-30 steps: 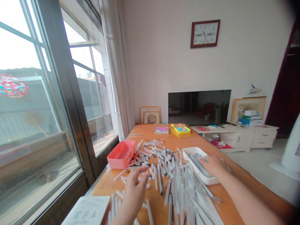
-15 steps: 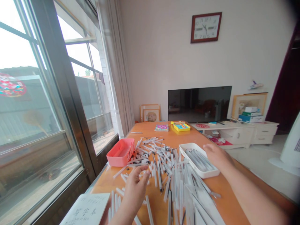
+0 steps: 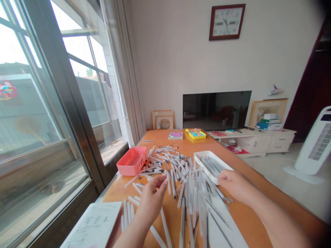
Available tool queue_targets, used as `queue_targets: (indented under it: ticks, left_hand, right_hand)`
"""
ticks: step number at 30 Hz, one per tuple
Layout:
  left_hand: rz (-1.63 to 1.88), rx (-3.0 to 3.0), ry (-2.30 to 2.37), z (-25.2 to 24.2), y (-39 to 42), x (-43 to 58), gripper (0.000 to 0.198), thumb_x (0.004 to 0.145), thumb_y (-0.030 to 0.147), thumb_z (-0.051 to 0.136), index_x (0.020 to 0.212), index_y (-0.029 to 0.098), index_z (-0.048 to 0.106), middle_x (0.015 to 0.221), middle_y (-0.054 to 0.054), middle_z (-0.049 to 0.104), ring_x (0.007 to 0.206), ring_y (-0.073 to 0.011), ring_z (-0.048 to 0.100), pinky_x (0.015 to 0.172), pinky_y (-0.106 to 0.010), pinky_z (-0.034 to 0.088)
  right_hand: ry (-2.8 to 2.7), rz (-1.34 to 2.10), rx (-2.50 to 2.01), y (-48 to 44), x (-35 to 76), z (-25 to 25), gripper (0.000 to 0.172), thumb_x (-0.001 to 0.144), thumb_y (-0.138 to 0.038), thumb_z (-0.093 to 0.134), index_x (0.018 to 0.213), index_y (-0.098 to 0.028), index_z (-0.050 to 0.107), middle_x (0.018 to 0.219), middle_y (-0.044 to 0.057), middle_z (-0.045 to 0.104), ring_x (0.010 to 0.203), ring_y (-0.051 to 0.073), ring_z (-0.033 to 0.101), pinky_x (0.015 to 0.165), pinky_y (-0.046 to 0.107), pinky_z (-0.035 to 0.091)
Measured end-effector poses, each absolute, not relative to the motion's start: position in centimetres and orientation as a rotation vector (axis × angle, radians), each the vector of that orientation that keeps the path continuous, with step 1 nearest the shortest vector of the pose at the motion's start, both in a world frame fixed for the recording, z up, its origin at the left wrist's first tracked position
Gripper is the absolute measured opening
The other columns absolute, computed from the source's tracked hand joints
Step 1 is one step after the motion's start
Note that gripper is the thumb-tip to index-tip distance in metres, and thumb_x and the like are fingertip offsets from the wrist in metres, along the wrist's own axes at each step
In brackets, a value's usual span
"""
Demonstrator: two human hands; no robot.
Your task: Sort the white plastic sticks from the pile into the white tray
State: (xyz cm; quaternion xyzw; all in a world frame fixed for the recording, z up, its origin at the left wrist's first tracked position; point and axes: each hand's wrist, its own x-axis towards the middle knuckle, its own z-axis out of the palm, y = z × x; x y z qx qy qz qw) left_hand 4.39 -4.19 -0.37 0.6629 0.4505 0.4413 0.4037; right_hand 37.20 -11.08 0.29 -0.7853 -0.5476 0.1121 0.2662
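Observation:
My left hand [image 3: 153, 196] hovers over the near side of a pile of pens, thumb and fingers curled together in a pinch. Whatever lies between its fingertips is too small to make out. Clear pen barrels [image 3: 191, 198], thin dark refills and black caps are strewn over the wooden table [image 3: 258, 196]. A white box [image 3: 214, 179] on the right holds several slim grey-and-dark pens or refills. At that box's near right corner is my right hand [image 3: 234, 182], fingers closed; what they hold, if anything, is hidden.
A coral-pink open box [image 3: 130, 168] stands left of the pile. A notebook [image 3: 98, 220] lies at the near left, by the window. White paper [image 3: 219, 224] lies under some pens. Toward the far edge are a booklet [image 3: 176, 135] and a yellow box [image 3: 196, 135].
My right hand has moved from beyond the white box's right side to its near corner, its fingers now curled. My left hand's thumb and fingers have drawn closer together. The camera view has shifted slightly.

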Motion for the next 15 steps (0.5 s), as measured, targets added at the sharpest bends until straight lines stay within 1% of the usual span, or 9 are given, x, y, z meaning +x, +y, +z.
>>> queue_targets:
  ticks: [4, 9, 11, 15]
  left_hand:
    - [1.088, 1.687, 1.105, 0.0, -4.6, 4.5, 0.042, 0.082, 0.051, 0.064, 0.101, 0.016, 0.073, 0.095, -0.009, 0.075, 0.090, -0.0241, 0.067, 0.082, -0.033, 0.050]
    - [0.960, 1.797, 1.085, -0.1, -5.4, 5.0, 0.034, 0.085, 0.048, 0.059, 0.088, 0.017, 0.072, 0.075, -0.003, 0.069, 0.070, -0.0178, 0.060, 0.064, -0.026, 0.043]
    - [0.928, 1.849, 1.076, -0.2, -5.7, 5.3, 0.032, 0.087, 0.046, 0.057, 0.086, 0.018, 0.072, 0.074, -0.002, 0.069, 0.069, -0.0176, 0.059, 0.063, -0.026, 0.042]
    - [0.903, 1.929, 1.130, -0.6, -5.9, 5.5, 0.028, 0.088, 0.042, 0.055, 0.088, 0.020, 0.074, 0.079, -0.002, 0.072, 0.073, -0.0190, 0.061, 0.067, -0.027, 0.043]
  right_hand:
    - [-1.505, 0.366, -2.187, -11.4, 37.0, -1.8, 0.019, 0.078, -0.033, 0.059, 0.063, -0.021, 0.054, 0.054, -0.002, 0.059, 0.057, 0.015, 0.052, 0.054, 0.024, 0.030]
    - [-1.578, 0.332, -2.284, -11.1, 36.1, -2.3, 0.025, 0.079, -0.041, 0.062, 0.066, -0.022, 0.054, 0.058, -0.001, 0.061, 0.058, 0.016, 0.054, 0.053, 0.025, 0.028]
    - [-1.586, 0.277, -2.362, -10.9, 35.4, -2.1, 0.026, 0.080, -0.045, 0.061, 0.068, -0.023, 0.056, 0.062, 0.001, 0.064, 0.060, 0.018, 0.056, 0.053, 0.026, 0.027]
    - [-1.604, 0.212, -2.450, -10.4, 33.8, -1.7, 0.027, 0.082, -0.050, 0.056, 0.073, -0.025, 0.062, 0.071, 0.003, 0.069, 0.070, 0.023, 0.062, 0.054, 0.028, 0.027]
